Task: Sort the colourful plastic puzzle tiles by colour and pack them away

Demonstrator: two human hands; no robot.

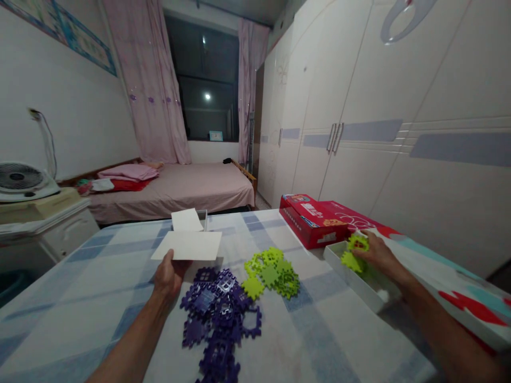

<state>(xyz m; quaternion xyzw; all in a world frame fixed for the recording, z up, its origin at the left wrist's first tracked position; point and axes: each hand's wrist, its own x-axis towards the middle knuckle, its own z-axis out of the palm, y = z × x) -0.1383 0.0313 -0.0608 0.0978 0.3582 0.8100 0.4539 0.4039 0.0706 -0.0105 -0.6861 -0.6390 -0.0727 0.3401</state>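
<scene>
My left hand [171, 275] grips a flat white card [189, 246] by its near edge, thumb on top. My right hand [377, 254] is closed on lime-green interlocking building pieces [354, 260], held over an open white box [359, 287] at the right. A heap of dark purple interlocking pieces [223, 303] spreads across the middle of the table near me. Just behind and to the right of it lies a smaller pile of lime-green pieces [271, 271], touching the purple ones.
A red box [313, 223] stands beyond the white box, beside a large printed lid or sheet [431, 266]. Another white box [203, 218] with a white card [186, 219] sits at the table's far edge. Behind are a bed [195, 183], wardrobe [359, 170] and fan [22, 178].
</scene>
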